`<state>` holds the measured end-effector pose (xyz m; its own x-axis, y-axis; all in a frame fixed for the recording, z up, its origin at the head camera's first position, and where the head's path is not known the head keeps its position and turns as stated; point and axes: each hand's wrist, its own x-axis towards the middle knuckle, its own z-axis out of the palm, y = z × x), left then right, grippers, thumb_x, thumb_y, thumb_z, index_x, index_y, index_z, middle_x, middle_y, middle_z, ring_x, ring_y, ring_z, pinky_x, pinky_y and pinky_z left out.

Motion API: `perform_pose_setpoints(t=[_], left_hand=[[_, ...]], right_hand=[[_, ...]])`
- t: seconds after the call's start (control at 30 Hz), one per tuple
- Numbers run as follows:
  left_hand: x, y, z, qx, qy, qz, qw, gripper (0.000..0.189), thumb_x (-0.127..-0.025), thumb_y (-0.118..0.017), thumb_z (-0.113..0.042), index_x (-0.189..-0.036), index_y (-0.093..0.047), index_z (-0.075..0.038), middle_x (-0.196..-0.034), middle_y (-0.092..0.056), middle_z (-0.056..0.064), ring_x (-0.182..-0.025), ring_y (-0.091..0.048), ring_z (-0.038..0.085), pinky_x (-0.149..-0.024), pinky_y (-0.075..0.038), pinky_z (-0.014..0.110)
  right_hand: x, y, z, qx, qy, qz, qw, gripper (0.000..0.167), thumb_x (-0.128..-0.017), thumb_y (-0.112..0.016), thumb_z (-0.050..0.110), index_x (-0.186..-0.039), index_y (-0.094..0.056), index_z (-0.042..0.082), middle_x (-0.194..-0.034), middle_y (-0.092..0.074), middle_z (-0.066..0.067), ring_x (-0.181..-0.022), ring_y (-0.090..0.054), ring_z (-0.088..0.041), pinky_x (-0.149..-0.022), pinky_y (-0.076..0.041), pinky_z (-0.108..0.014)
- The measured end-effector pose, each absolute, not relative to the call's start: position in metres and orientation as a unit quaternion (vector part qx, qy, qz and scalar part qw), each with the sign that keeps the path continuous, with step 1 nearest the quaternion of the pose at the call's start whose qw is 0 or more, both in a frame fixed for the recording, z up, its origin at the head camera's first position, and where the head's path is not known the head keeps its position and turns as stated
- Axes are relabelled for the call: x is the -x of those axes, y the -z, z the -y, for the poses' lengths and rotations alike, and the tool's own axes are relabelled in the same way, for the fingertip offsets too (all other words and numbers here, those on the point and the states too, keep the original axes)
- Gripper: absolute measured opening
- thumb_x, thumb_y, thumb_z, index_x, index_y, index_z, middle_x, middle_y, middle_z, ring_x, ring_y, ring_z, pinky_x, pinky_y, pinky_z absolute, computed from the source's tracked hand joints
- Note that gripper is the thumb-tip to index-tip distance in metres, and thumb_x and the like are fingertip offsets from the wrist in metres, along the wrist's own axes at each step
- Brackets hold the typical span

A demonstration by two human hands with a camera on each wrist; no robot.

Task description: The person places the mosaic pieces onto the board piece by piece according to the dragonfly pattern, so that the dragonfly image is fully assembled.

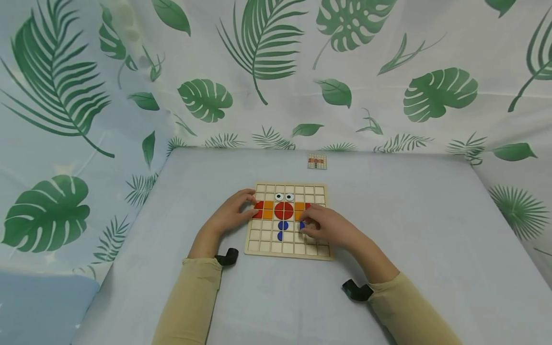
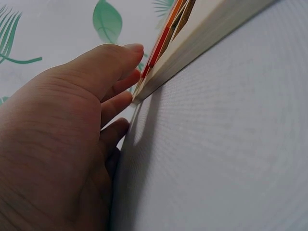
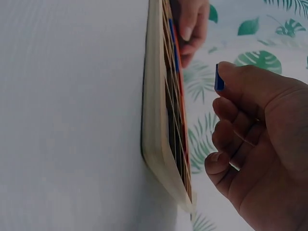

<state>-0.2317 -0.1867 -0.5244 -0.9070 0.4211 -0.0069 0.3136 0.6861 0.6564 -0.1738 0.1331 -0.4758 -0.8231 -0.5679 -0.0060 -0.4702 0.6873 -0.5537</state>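
Note:
A square wooden grid board [image 1: 297, 248] lies on the table with coloured tiles set in its cells. At its left edge my left hand [image 1: 230, 211] rests with relaxed fingers, the thumb beside a red tile [image 1: 258, 214]. My right hand [image 1: 334, 227] is over the right half of the board, pinching a small blue tile [image 3: 219, 78] between thumb and index finger. Two eye tiles [image 1: 289, 197] sit above a red circle [image 1: 283, 211] made of quarter pieces. Orange tiles [image 1: 268, 210] flank the circle, and blue rounded pieces [image 1: 282, 225] run below it.
A small pattern card [image 1: 317, 162] lies on the white table [image 1: 388, 191] behind the board. Leaf-printed cloth [image 1: 276, 105] hangs around the back and sides. Each wrist wears a black camera mount [image 1: 358, 290].

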Motion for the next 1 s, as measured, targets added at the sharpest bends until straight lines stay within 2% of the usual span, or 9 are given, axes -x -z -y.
perform_pose_setpoints(t=[0.23, 0.53, 1.0], left_hand=[[0.233, 0.526, 0.188, -0.206, -0.345, -0.913, 0.075, 0.021, -0.096, -0.064, -0.036, -0.108, -0.057, -0.021, -0.154, -0.042, 0.004, -0.147, -0.033, 0.028, -0.122, -0.027, 0.048], [0.233, 0.525, 0.189, -0.203, -0.343, -0.913, 0.083, 0.022, -0.096, -0.064, -0.037, -0.109, -0.056, -0.021, -0.155, -0.041, 0.004, -0.148, -0.032, 0.027, -0.123, -0.026, 0.047], [0.235, 0.526, 0.189, -0.22, -0.347, -0.909, 0.072, 0.02, -0.096, -0.065, -0.035, -0.106, -0.058, -0.02, -0.153, -0.043, 0.004, -0.147, -0.033, 0.028, -0.123, -0.025, 0.046]], right_hand=[[0.173, 0.48, -0.111, 0.303, 0.278, -0.907, 0.092, 0.025, -0.09, -0.073, 0.027, -0.111, -0.068, 0.014, -0.091, -0.059, 0.008, -0.079, -0.051, -0.009, -0.072, -0.048, -0.026], [0.171, 0.49, -0.097, 0.287, 0.265, -0.913, 0.122, 0.023, -0.091, -0.072, 0.031, -0.109, -0.067, 0.019, -0.091, -0.058, 0.009, -0.083, -0.052, -0.009, -0.075, -0.047, -0.028], [0.169, 0.502, -0.095, 0.296, 0.238, -0.921, 0.09, 0.023, -0.088, -0.073, 0.034, -0.108, -0.065, 0.025, -0.087, -0.052, 0.012, -0.077, -0.049, -0.008, -0.066, -0.041, -0.025]])
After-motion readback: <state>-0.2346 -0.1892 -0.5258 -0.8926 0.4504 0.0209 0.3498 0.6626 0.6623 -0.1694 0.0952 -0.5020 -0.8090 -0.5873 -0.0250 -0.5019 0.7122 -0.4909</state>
